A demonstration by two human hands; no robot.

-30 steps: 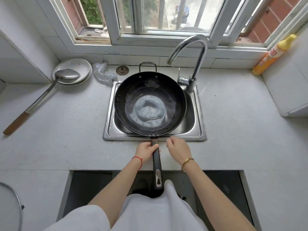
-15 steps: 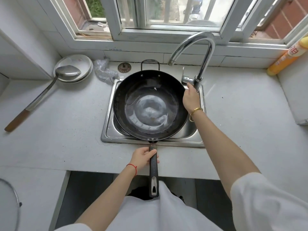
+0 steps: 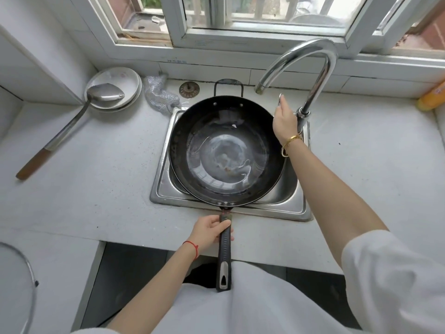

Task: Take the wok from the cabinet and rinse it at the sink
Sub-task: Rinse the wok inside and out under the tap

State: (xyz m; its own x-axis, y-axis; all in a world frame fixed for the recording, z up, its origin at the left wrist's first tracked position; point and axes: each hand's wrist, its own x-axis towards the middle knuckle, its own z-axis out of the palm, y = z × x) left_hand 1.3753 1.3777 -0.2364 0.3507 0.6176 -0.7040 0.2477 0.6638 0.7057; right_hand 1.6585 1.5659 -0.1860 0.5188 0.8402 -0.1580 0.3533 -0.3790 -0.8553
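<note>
Meanwhile my left hand gripped the wok handle, steadying it over the sink at frame centre. My right hand pinched the faucet lever for water.

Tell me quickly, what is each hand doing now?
Left hand: closed on the wok handle.
Right hand: fingers on the faucet lever, grip unclear.

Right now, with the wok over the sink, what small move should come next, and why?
Probably lift or turn the tap lever to start the water. The right hand is already on it, the left hand holds the wok by its handle over the sink, and no water runs from the spout, whose mouth seems to sit just past the rim, so it may need swinging inward.
</note>
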